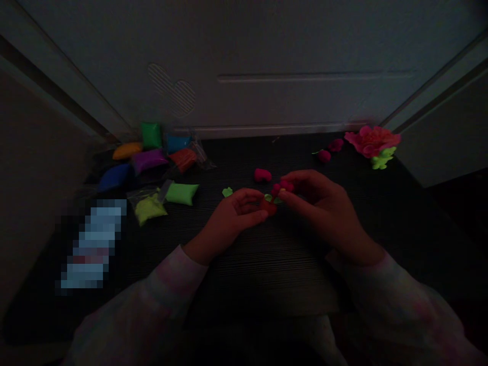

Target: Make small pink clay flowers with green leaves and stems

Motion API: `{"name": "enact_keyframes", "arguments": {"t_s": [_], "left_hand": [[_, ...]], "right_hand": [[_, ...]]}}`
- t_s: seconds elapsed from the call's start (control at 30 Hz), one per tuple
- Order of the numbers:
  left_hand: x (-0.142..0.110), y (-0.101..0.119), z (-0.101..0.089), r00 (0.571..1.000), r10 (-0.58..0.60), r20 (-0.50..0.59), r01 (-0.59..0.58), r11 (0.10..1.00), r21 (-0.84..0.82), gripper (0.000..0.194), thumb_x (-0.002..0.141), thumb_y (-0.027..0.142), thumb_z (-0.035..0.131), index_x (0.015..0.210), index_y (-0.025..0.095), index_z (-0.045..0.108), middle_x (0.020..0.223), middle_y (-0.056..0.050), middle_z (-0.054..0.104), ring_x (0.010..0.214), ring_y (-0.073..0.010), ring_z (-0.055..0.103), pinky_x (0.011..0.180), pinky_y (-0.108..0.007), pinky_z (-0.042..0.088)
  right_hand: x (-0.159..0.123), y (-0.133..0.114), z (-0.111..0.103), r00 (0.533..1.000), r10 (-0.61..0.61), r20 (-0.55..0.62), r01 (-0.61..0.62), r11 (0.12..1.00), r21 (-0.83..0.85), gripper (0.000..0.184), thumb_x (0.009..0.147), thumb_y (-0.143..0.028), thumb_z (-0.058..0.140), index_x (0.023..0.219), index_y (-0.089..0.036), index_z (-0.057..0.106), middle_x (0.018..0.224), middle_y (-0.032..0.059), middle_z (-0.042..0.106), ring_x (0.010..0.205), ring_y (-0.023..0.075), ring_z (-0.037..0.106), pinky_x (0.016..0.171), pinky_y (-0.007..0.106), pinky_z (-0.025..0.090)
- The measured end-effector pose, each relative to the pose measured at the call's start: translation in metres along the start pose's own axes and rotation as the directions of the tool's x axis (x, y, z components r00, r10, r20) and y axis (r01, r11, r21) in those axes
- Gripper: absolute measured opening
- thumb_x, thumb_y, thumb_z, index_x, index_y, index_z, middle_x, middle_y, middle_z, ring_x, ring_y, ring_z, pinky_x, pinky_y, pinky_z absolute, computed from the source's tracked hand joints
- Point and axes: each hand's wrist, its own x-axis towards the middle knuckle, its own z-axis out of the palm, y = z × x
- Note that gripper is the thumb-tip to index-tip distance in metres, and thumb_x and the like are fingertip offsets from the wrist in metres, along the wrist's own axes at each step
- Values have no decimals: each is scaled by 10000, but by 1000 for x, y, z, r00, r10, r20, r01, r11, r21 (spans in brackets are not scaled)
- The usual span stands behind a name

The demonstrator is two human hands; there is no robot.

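My left hand point(232, 213) is closed, its thumb and fingertips pinching a small orange-red modelling clay piece point(269, 206). My right hand point(320, 203) pinches a pink clay flower point(286, 185) with a yellow spot between thumb and fingers. The flower adjoins the orange-red piece; the dim light hides whether they are joined. Light green clay point(277, 200) shows between the two hands. Just beyond them a curved pink clay lump point(263, 175) lies on the dark table. A small light green clay piece point(227, 192) rests beside my left hand.
Bagged clay in several colours lies at the left, including a green pack point(151, 135), a purple pack point(150, 160) and a light green pack point(182, 193). A blurred pale blue object point(95, 244) is nearer. Far right are pink petals point(371, 141) and a yellow-green figure point(383, 158).
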Motion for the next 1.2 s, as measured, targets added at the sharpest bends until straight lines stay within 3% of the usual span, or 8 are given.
{"name": "enact_keyframes", "arguments": {"t_s": [0.13, 0.23, 0.47, 0.7, 1.2], "left_hand": [[0, 1, -1, 1000, -2, 2, 2, 999, 32, 297, 617, 140, 684, 881, 165, 551, 841, 0, 630, 780, -121, 598, 791, -286, 434], [0, 2, -1, 1000, 1, -8, -1, 999, 50, 302, 618, 151, 684, 885, 162, 545, 862, -13, 631, 796, -135, 600, 802, -301, 430], [-1, 4, 0, 1000, 22, -6, -21, 992, 127, 303, 642, 154, 665, 914, 153, 531, 910, -29, 615, 832, -129, 593, 812, -287, 427], [0, 4, -1, 999, 48, 5, -49, 983, 175, 301, 639, 139, 660, 910, 140, 529, 941, -41, 613, 847, -143, 599, 812, -299, 438], [0, 2, -1, 997, 79, 20, -82, 977, 197, 293, 653, 141, 650, 918, 140, 526, 926, -30, 606, 820, -116, 590, 792, -276, 447]], "right_hand": [[0, 3, 0, 993, 30, 111, -43, 991, 124, 306, 704, -209, 628, 989, -225, 516, 928, -8, 602, 853, 124, 589, 767, 280, 482], [1, 5, 1, 989, 44, 138, -60, 991, 118, 344, 710, -189, 612, 1027, -229, 484, 928, -6, 589, 852, 126, 584, 763, 286, 479], [1, 5, 2, 993, 49, 106, -50, 999, 10, 355, 706, -179, 606, 1031, -235, 475, 824, -27, 576, 761, 116, 571, 698, 257, 469], [0, 6, 2, 991, 62, 120, -50, 994, -100, 298, 718, -225, 596, 1002, -233, 505, 901, 3, 566, 808, 147, 549, 735, 295, 443], [0, 9, 5, 993, 66, 95, -59, 996, -72, 222, 711, -223, 601, 912, -235, 510, 841, -8, 554, 763, 139, 544, 714, 296, 442]]}}
